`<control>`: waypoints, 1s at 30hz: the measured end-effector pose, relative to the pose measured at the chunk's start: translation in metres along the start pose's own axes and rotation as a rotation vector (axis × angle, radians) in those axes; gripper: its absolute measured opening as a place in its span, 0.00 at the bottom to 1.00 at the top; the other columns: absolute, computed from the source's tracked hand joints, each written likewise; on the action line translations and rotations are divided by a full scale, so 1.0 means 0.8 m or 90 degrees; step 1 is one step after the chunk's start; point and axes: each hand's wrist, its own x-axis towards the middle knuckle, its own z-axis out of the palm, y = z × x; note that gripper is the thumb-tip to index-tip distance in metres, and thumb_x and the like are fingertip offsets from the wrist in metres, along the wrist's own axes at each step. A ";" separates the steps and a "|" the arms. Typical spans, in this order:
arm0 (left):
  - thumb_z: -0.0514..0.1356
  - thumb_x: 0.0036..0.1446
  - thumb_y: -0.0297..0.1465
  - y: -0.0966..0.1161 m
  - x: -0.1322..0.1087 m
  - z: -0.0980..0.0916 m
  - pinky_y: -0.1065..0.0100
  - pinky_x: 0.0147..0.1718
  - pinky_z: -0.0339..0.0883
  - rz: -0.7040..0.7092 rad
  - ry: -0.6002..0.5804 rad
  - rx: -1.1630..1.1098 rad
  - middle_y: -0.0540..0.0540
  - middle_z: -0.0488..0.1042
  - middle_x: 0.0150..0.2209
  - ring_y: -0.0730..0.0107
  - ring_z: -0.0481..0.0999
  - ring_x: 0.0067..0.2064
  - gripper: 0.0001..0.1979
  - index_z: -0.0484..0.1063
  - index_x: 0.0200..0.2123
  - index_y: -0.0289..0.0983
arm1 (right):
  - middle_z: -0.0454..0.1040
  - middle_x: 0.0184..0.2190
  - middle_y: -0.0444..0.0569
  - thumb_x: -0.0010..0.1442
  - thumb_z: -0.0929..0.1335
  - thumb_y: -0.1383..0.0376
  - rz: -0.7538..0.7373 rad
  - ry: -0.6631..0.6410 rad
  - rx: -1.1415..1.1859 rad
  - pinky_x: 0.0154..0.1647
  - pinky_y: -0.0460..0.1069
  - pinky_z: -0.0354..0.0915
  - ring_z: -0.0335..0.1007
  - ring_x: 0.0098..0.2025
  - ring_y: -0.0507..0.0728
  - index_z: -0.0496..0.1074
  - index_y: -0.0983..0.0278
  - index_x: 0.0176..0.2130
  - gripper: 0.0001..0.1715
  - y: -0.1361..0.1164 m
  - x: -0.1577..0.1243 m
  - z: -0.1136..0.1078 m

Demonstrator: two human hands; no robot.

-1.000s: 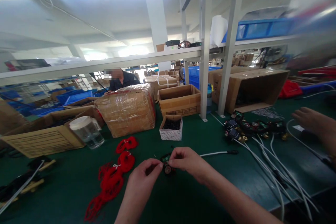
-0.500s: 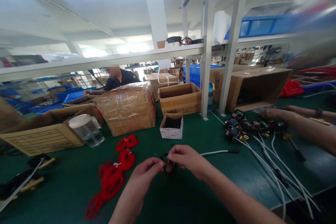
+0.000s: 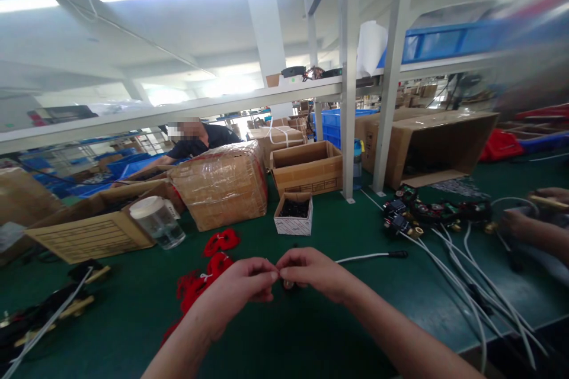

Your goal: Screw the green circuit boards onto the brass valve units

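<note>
My left hand (image 3: pixel 249 282) and my right hand (image 3: pixel 313 273) meet over the green tabletop, the fingertips of both pinched and nearly touching. Whatever lies between those fingertips is too small or hidden to make out. Just beneath them sits a small dark electronic assembly with a round metallic part (image 3: pixel 288 285), mostly covered by my right fingers. A white cable (image 3: pixel 362 258) with a black plug end runs out to the right from behind my right hand. Close to my left forearm, bundles of red wire (image 3: pixel 222 241) lie partly hidden by it.
Ahead stands a small white box of black parts (image 3: pixel 293 224), with cardboard boxes (image 3: pixel 222 186) and a clear jug (image 3: pixel 160 228) behind. Circuit assemblies with brass fittings (image 3: pixel 402 222) and white cables lie right, near a co-worker's hands (image 3: pixel 528 222). Another person (image 3: pixel 202 139) sits opposite.
My left hand has moved right and up, its fingertips now against my right ones, covering more of the assembly. The co-worker's hands at right have drawn away from the circuit assemblies.
</note>
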 end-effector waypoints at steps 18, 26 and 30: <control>0.59 0.58 0.54 0.006 0.004 -0.001 0.59 0.43 0.68 -0.018 -0.024 -0.142 0.45 0.77 0.33 0.64 0.76 0.36 0.28 0.73 0.45 0.33 | 0.74 0.27 0.44 0.52 0.71 0.62 -0.008 -0.027 -0.002 0.28 0.46 0.53 0.66 0.30 0.51 0.75 0.66 0.36 0.11 -0.007 -0.006 -0.010; 0.58 0.61 0.48 0.006 0.009 -0.004 0.64 0.39 0.68 -0.027 -0.013 -0.213 0.45 0.78 0.32 0.67 0.76 0.33 0.24 0.74 0.44 0.31 | 0.69 0.26 0.42 0.56 0.73 0.55 0.002 -0.012 0.041 0.26 0.46 0.49 0.56 0.25 0.48 0.75 0.67 0.36 0.17 -0.003 0.000 -0.014; 0.58 0.63 0.46 0.010 0.014 -0.007 0.67 0.35 0.68 -0.040 0.002 -0.273 0.45 0.77 0.31 0.70 0.75 0.30 0.21 0.75 0.42 0.31 | 0.64 0.24 0.40 0.58 0.71 0.47 -0.014 -0.020 0.088 0.25 0.46 0.47 0.51 0.23 0.47 0.75 0.68 0.36 0.25 0.005 0.003 -0.016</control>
